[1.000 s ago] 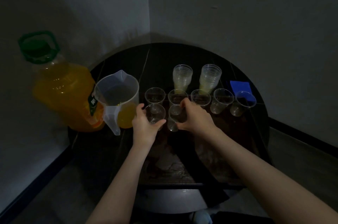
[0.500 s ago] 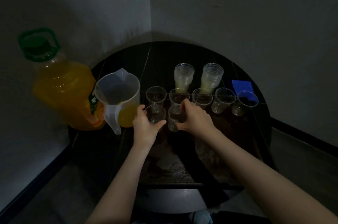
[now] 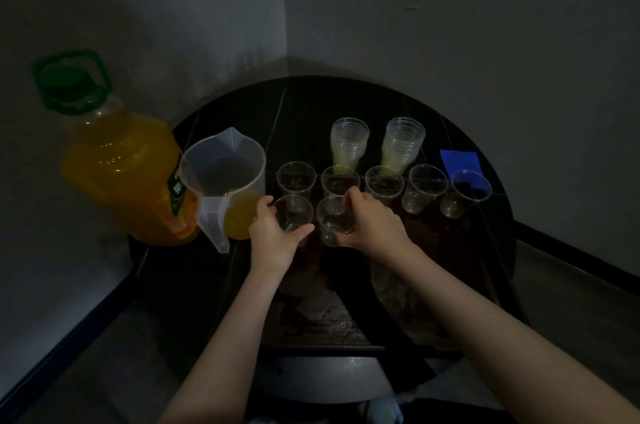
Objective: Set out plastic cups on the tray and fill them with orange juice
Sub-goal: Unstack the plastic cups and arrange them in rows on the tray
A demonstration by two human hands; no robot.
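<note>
Several clear plastic cups stand in a row (image 3: 384,181) on the dark tray (image 3: 346,326). In front of that row my left hand (image 3: 273,236) grips one empty cup (image 3: 294,212), and my right hand (image 3: 374,224) grips a second empty cup (image 3: 332,221) beside it. Both cups stand upright on the tray. Two stacks of spare cups (image 3: 349,143) (image 3: 403,143) stand behind the row. A translucent jug (image 3: 225,181) with some orange juice in its bottom stands left of my left hand. A big juice bottle (image 3: 117,167) with a green cap stands further left.
The round dark table (image 3: 311,101) sits in a corner between two walls. A blue cloth (image 3: 460,162) lies at the back right, behind the rightmost cup. The tray's near half holds no cups. The room is dim.
Both hands stay on their two cups in nearly the same place; the view has shifted slightly.
</note>
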